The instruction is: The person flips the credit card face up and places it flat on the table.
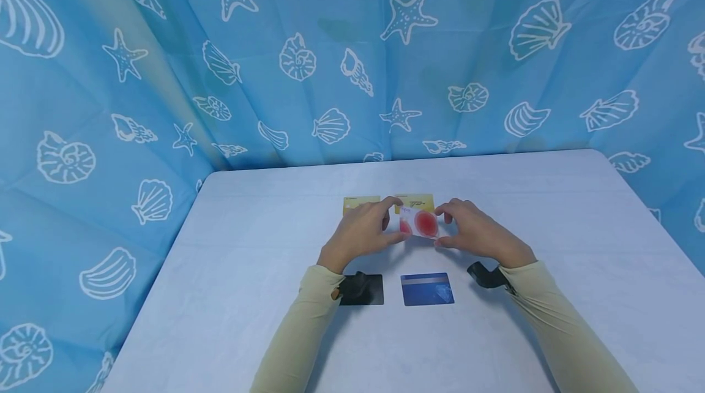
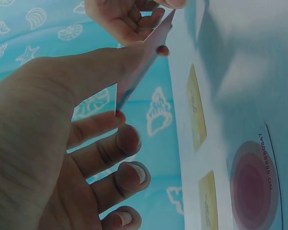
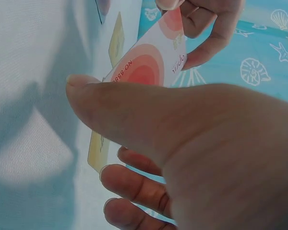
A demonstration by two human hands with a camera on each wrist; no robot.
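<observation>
A white card with red circles (image 1: 425,223) is held up off the table between both hands, one at each side. My left hand (image 1: 360,228) pinches its left side between thumb and forefinger; in the left wrist view the other fingers are bent beside it. At the opposite side, my right hand (image 1: 476,231) grips the card's edge with thumb and forefinger. The right wrist view shows the card's printed face (image 3: 146,60) partly behind the thumb. Another card with pink circles (image 2: 253,184) lies on the table near the left hand.
Two yellow cards (image 1: 361,202) (image 1: 420,199) lie behind the hands, partly covered. Nearer me are a black card (image 1: 374,290), partly under the left wrist's device, and a blue card (image 1: 427,289). The white table (image 1: 248,221) meets a blue shell-patterned curtain (image 1: 330,74).
</observation>
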